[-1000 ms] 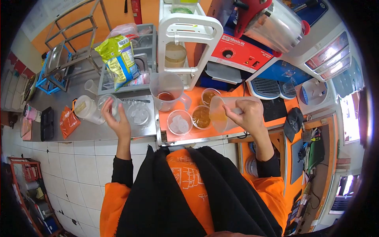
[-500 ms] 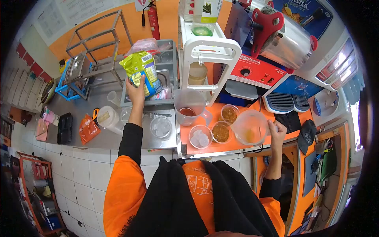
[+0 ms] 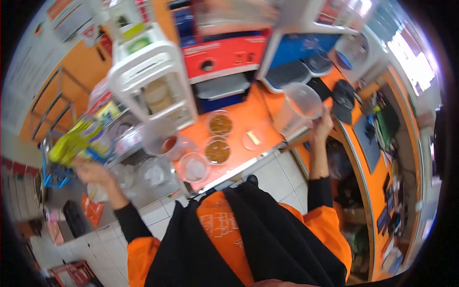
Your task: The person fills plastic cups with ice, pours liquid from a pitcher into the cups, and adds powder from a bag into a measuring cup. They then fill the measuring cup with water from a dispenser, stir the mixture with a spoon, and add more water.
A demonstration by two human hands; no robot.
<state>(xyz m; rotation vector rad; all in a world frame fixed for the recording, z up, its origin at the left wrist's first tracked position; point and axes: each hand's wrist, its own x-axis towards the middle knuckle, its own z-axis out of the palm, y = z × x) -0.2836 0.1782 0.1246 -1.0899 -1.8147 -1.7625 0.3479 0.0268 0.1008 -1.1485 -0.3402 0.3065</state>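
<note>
Our right hand is curled round the handle of a translucent plastic jug, just left of it; our left hand blurs beside a green bag, its grip impossible to tell. We judge this step jug-handling, next calling for a level wrist. Farther left of our right hand stand two brown-filled cups, an ice cup and a reddish-brown-filled jug

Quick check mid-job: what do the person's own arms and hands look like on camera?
Both the left hand and the right hand look bare, with no gloves seen; blur hides finer detail such as rings. The upper arms wear plain orange sleeves, with close-fitting black sleeves showing below them and ending short of the wrists.
</note>
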